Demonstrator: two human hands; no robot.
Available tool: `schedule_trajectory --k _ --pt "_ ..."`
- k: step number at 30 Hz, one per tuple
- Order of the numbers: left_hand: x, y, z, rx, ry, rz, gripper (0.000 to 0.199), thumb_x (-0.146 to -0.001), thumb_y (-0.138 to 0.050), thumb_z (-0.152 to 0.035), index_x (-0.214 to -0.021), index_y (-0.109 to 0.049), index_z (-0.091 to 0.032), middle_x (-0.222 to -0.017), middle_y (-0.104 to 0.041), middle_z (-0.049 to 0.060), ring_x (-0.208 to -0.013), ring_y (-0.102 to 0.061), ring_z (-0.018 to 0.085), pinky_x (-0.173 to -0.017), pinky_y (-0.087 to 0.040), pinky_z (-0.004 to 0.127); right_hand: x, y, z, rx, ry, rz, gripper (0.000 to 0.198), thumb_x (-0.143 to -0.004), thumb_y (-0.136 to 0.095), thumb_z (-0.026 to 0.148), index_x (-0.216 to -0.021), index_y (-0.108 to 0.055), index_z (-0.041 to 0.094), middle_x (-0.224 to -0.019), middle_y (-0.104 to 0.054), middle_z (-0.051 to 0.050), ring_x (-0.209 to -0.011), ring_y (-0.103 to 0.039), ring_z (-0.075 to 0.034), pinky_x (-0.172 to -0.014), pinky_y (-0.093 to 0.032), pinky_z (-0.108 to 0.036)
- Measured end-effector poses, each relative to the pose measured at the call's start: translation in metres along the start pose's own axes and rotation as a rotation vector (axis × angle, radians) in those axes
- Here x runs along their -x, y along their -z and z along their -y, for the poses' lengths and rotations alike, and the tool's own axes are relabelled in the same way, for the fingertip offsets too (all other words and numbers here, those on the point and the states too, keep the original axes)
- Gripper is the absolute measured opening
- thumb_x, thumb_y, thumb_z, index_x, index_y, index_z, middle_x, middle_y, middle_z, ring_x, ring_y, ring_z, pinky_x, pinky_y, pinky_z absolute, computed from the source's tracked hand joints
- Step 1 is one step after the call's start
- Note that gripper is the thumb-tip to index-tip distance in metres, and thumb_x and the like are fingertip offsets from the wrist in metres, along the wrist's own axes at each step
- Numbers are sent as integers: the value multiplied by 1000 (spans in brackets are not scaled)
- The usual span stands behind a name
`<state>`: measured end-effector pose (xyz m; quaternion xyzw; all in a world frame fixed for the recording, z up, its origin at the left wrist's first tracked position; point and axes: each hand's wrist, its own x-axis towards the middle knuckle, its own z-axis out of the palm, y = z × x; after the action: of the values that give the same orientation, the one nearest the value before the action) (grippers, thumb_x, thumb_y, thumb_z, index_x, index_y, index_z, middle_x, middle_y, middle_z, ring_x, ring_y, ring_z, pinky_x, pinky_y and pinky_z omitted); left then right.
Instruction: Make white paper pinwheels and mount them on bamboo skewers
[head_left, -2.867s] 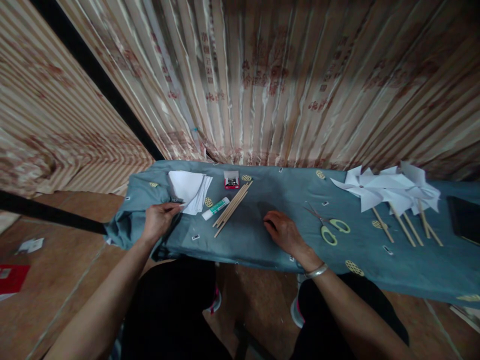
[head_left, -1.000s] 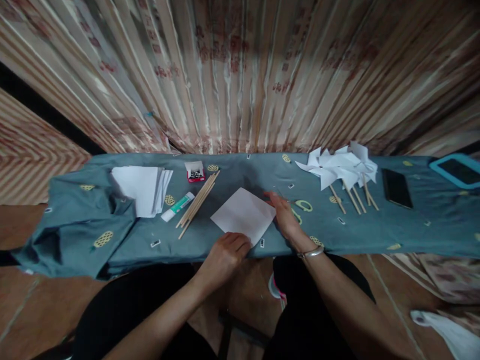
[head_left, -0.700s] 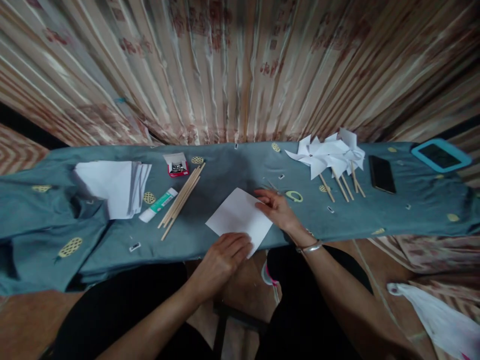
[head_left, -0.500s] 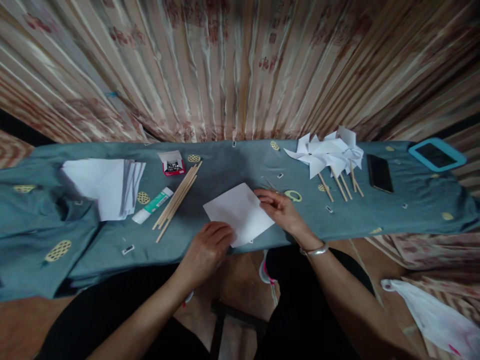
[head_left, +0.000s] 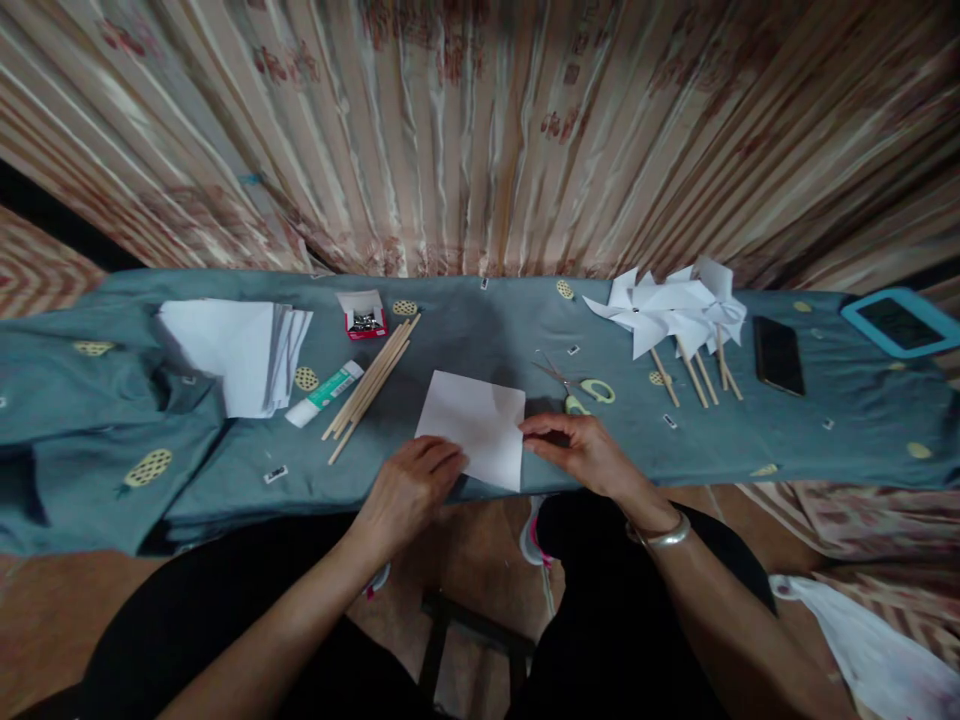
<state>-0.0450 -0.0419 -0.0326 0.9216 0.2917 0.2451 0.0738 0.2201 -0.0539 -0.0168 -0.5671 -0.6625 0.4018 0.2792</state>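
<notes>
A square sheet of white paper (head_left: 476,415) lies at the front of the cloth-covered table, between my hands. My left hand (head_left: 420,485) has its fingers curled over the sheet's lower left edge; its thumb is mostly hidden. At the right edge, my right hand (head_left: 577,450) pinches the paper between thumb and fingers. Just beyond my right hand are scissors (head_left: 576,385) with pale green handles, blades spread a little. Left of the sheet lie several wooden sticks (head_left: 375,385) and a green and white glue stick (head_left: 325,393).
A stack of white paper (head_left: 217,350) lies at the left, near a small red box (head_left: 365,320) of metal pieces. White paper pinwheels (head_left: 675,310) on sticks, a black phone (head_left: 778,355) and a blue-framed tablet (head_left: 904,322) are at the right. A curtain (head_left: 480,140) hangs behind the table (head_left: 480,330).
The sheet has turned and now lies squarer to the table edge. My right hand has come nearer and lower along its right edge, uncovering the scissors. The view has shifted slightly.
</notes>
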Motion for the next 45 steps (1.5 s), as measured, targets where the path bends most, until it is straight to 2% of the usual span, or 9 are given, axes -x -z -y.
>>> schedule_trajectory --k 3,5,9,12,18,27,35,39,45 --pt "2 -2 -5 98 76 -35 20 -94 -50 -15 -104 -68 -13 -98 -73 10 -89 -69 20 -75 -60 32 3 9 6 173 115 -75 39 -81 -68 26 -119 -67 23 -141 -55 -12 -129 -52 -30 -108 -42 -49" --pt "5 -4 -10 182 126 -74 23 -96 -48 -18 -103 -68 -13 -96 -74 10 -87 -70 19 -75 -60 30 2 14 10 206 182 -23 42 -80 -69 24 -122 -66 24 -149 -45 -11 -137 -43 -30 -113 -35 -51" --pt "14 -6 -23 322 286 -121 24 -96 -48 -20 -104 -70 -15 -97 -75 9 -89 -72 19 -79 -60 31 -2 13 10 133 219 158 34 -83 -61 15 -113 -71 25 -138 -58 -9 -128 -54 -26 -108 -43 -45" --pt "20 -6 -31 378 380 -135 24 -94 -49 -19 -105 -70 -16 -103 -75 10 -96 -71 21 -85 -59 35 -3 7 4 108 209 178 40 -78 -61 10 -113 -70 26 -136 -59 -8 -127 -56 -25 -106 -45 -43" --pt "26 -6 -40 356 380 -146 22 -93 -51 -19 -105 -70 -16 -107 -73 11 -103 -69 22 -90 -57 38 -3 1 4 22 186 224 21 -82 -65 26 -101 -75 23 -117 -71 -7 -110 -66 -23 -99 -49 -38" --pt "44 -1 -56 122 448 -158 34 -92 -52 -19 -126 -57 -17 -112 -71 12 -103 -64 25 -84 -53 43 -39 -14 15 112 40 104 21 -85 -57 31 -83 -74 18 -79 -73 -2 -74 -65 -17 -68 -48 -28" --pt "31 -7 -45 134 495 -144 20 -93 -55 -20 -110 -65 -16 -93 -74 7 -87 -66 22 -79 -49 39 -35 -19 12 -54 41 142 23 -83 -62 38 -91 -74 19 -87 -74 -2 -79 -66 -18 -73 -49 -29" --pt "27 -11 -39 183 609 -204 23 -93 -54 -21 -113 -65 -17 -91 -74 7 -80 -67 20 -76 -51 37 -32 -10 10 -212 -19 163 31 -76 -70 42 -97 -75 20 -97 -75 -4 -89 -68 -20 -81 -52 -33" --pt "26 -8 -34 188 673 -232 30 -92 -55 -24 -121 -59 -17 -88 -73 5 -78 -67 20 -74 -56 36 -39 -7 5 -103 0 125 19 -77 -68 38 -82 -75 21 -80 -75 -1 -77 -67 -19 -73 -51 -31"
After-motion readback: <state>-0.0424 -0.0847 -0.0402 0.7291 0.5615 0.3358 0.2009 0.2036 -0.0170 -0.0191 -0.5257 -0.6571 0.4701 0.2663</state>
